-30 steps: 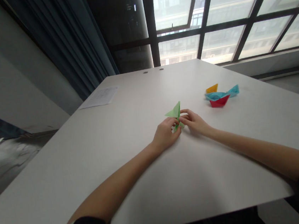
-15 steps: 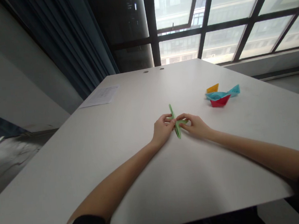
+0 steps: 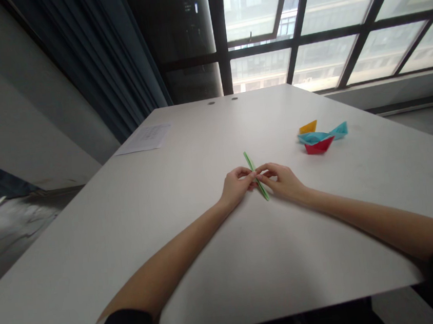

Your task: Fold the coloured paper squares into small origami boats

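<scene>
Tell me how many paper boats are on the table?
3, on the right of the table: yellow boat at the back, blue boat in the middle, red boat in front. They overlap, so another may hide.
</scene>
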A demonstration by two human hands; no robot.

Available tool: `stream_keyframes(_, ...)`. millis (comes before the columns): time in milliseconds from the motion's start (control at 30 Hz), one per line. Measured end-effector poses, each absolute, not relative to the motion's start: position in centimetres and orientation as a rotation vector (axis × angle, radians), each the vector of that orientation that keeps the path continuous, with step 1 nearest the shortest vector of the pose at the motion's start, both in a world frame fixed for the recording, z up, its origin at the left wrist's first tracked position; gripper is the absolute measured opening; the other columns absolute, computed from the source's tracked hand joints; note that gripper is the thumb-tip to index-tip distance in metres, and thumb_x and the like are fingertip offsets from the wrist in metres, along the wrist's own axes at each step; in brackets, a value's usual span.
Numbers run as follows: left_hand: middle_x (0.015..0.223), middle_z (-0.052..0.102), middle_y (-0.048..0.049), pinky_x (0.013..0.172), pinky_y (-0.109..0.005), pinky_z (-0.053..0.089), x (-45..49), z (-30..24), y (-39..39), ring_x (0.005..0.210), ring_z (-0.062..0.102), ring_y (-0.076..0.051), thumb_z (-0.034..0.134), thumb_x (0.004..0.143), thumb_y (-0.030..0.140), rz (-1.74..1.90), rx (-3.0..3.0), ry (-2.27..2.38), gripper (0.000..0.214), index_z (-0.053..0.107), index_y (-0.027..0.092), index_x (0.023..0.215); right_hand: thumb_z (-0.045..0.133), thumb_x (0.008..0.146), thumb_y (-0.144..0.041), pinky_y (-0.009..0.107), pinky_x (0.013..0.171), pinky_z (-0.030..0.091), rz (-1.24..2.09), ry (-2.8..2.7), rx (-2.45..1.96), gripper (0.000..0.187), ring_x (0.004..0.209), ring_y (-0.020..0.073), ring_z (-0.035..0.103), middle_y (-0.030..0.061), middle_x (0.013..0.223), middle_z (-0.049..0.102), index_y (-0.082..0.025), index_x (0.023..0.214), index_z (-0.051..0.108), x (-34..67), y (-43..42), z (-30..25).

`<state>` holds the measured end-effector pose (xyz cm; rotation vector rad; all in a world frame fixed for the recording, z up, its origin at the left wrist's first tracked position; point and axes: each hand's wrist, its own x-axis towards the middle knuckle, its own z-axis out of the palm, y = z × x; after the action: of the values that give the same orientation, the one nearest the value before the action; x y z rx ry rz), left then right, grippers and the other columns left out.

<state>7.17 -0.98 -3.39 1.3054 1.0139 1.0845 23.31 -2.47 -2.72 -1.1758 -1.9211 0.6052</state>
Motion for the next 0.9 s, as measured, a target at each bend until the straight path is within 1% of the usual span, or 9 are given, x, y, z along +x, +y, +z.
stream_keyframes(100,0.066,0.061,-0.0004,0.049,-0.018,0.047,7.3,-3.0,-1.1,0.055,0.061,-0.010,0.067,0.068,0.029,1.081,1.257,1.001,0.022,0.052,0.013,0.072,0.059,0.076,-0.034,0.027,0.065,0.051,0.678,-1.906,-1.169,0.022,0.074,0.0163,0.066,0.0046,0.089,0.067,-0.019,0.092,0.058,23.2,-2.6,-2.6)
stream_keyframes(200,0.070,0.062,-0.0002,0.048,-0.018,0.047,7.3,-2.7,-1.2,0.054,0.061,-0.010,0.067,0.068,0.025,1.078,1.223,0.983,0.024,0.051,0.015,0.083,0.062,0.073,-0.034,0.028,0.065,0.052,0.738,-1.866,-1.172,0.028,0.073,0.0163,0.067,0.0057,0.096,0.065,-0.019,0.096,0.055,23.2,-2.7,-2.5)
stream_keyframes(300,0.074,0.062,-0.0002,0.047,-0.020,0.047,7.3,-2.8,-1.2,0.050,0.059,-0.009,0.063,0.070,0.021,1.078,1.243,1.007,0.029,0.050,0.016,0.096,0.057,0.074,-0.026,0.028,0.067,0.052,0.767,-1.847,-1.158,0.029,0.073,0.0144,0.066,0.0060,0.104,0.062,-0.020,0.102,0.052,23.3,-2.7,-2.5)
stream_keyframes(400,0.080,0.062,-0.0015,0.047,-0.019,0.047,7.3,-3.2,-1.1,0.050,0.059,-0.008,0.056,0.073,0.018,1.103,1.357,1.079,0.029,0.049,0.017,0.101,0.051,0.075,-0.018,0.027,0.065,0.052,0.747,-1.876,-1.154,0.031,0.068,0.0124,0.065,0.0048,0.103,0.063,-0.021,0.106,0.052,23.5,-2.6,-2.5)
stream_keyframes(500,0.089,0.063,-0.0032,0.049,-0.019,0.047,7.3,-3.6,-1.1,0.053,0.058,-0.008,0.052,0.073,0.016,1.115,1.497,1.152,0.030,0.049,0.019,0.103,0.049,0.074,-0.015,0.025,0.064,0.051,0.688,-1.926,-1.150,0.033,0.067,0.0118,0.064,0.0040,0.102,0.064,-0.021,0.106,0.052,23.5,-2.7,-2.6)
stream_keyframes(567,0.091,0.064,-0.0031,0.051,-0.020,0.047,7.4,-3.8,-1.1,0.053,0.058,-0.008,0.052,0.072,0.016,1.097,1.566,1.199,0.029,0.049,0.019,0.102,0.049,0.072,-0.014,0.026,0.066,0.050,0.634,-1.974,-1.128,0.036,0.072,0.0125,0.064,0.0041,0.103,0.063,-0.021,0.108,0.051,23.3,-2.8,-2.6)
stream_keyframes(700,0.088,0.064,-0.0025,0.056,-0.022,0.047,7.9,-4.0,-1.0,0.057,0.058,-0.010,0.055,0.070,0.018,1.107,1.630,1.279,0.032,0.049,0.019,0.101,0.051,0.069,-0.013,0.030,0.074,0.049,0.474,-2.081,-1.100,0.041,0.081,0.0149,0.062,0.0042,0.106,0.063,-0.022,0.109,0.050,23.1,-3.1,-2.7)
stream_keyframes(800,0.083,0.063,-0.0007,0.059,-0.023,0.047,8.1,-4.2,-1.0,0.060,0.057,-0.011,0.054,0.069,0.016,1.149,1.649,1.301,0.031,0.050,0.019,0.099,0.051,0.071,-0.016,0.031,0.073,0.048,0.350,-2.126,-1.149,0.036,0.081,0.0165,0.061,0.0047,0.105,0.062,-0.022,0.107,0.049,23.2,-3.2,-2.7)
stream_keyframes(900,0.076,0.060,0.0020,0.059,-0.023,0.045,8.2,-4.1,-1.3,0.060,0.055,-0.011,0.052,0.068,0.012,1.182,1.670,1.314,0.032,0.049,0.021,0.099,0.048,0.071,-0.014,0.030,0.071,0.047,0.236,-2.133,-1.167,0.032,0.080,0.0176,0.060,0.0044,0.097,0.063,-0.022,0.103,0.049,23.5,-3.1,-2.7)
